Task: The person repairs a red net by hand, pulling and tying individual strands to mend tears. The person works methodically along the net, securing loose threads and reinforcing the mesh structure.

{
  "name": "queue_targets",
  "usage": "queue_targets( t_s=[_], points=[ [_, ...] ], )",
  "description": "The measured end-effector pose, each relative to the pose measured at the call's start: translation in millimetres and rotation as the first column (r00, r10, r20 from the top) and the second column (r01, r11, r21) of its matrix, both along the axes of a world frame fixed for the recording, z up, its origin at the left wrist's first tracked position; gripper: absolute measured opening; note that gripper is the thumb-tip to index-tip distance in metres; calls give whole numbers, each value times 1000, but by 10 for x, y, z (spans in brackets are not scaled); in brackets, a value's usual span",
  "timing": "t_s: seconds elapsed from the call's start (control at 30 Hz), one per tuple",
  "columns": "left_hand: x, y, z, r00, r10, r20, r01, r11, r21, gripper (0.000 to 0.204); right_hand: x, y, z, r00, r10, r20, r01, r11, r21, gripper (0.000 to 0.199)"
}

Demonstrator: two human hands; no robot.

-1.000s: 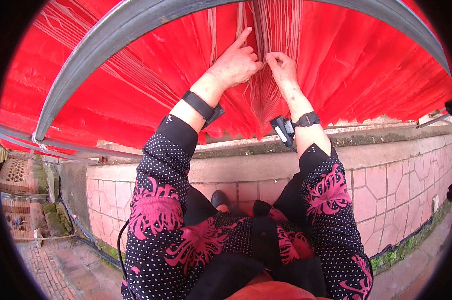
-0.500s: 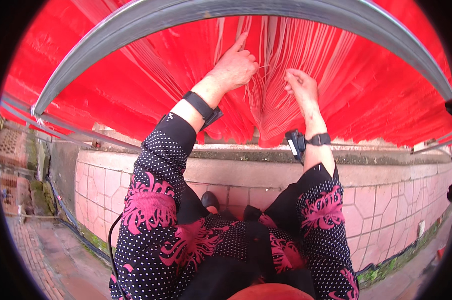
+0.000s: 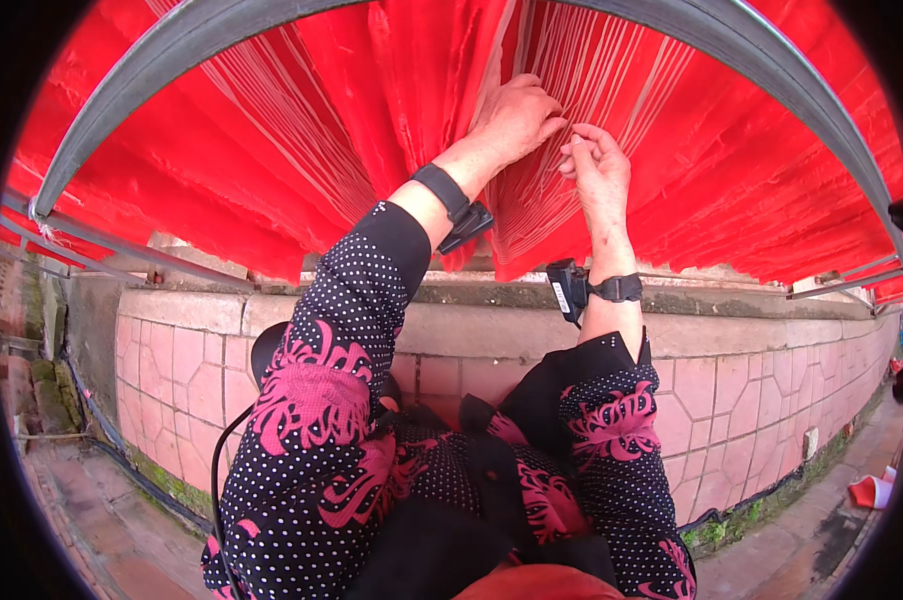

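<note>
Red cloth (image 3: 411,90) hangs in dense folds below a curved grey metal bar, with many thin white threads (image 3: 611,70) running down between them. My left hand (image 3: 519,115) is against a fold left of the central gap, its fingers curled at the cloth's edge and partly hidden. Just to its right, my right hand (image 3: 598,170) is closed in a pinch at the threads, thumb against fingertips. What exactly lies in the pinch is too fine to make out. The two hands are close together but apart.
The grey bar (image 3: 101,125) arches over the cloth and joins lower rails (image 3: 161,257) at the left. Below the cloth runs a stone ledge (image 3: 451,333), with pink tiles (image 3: 696,400) in front. A dark cable (image 3: 136,455) lies along the ground. A red and white object (image 3: 871,490) is at far right.
My left hand has moved right and slightly up, and its outstretched index finger is now bent. Red folds have shifted right with it, covering some threads. My right hand stays pinched nearly in place.
</note>
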State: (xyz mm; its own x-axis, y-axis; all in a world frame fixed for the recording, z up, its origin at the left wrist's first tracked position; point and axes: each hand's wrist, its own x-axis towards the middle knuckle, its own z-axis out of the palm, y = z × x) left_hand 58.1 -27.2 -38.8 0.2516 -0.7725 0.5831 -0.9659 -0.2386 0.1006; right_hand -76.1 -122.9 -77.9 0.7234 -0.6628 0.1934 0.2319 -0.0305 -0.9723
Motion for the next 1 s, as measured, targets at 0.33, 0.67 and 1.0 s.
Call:
queue_targets(
  t_s=[0.33, 0.67, 1.0],
  points=[
    [-41, -287, -103, 990, 42, -131, -60, 989, -137, 20, -28, -48, -24, 989, -112, -92, 103, 990, -101, 41],
    [-85, -377, -61, 939, -15, -345, -25, 993, -112, 22, -77, -85, -60, 932, -312, -183, 174, 831, -528, 42],
    [-92, -442, -52, 770, -60, -635, -33, 990, -134, 24, -92, -129, -14, 977, -154, -148, 114, 962, -247, 35]
  ],
)
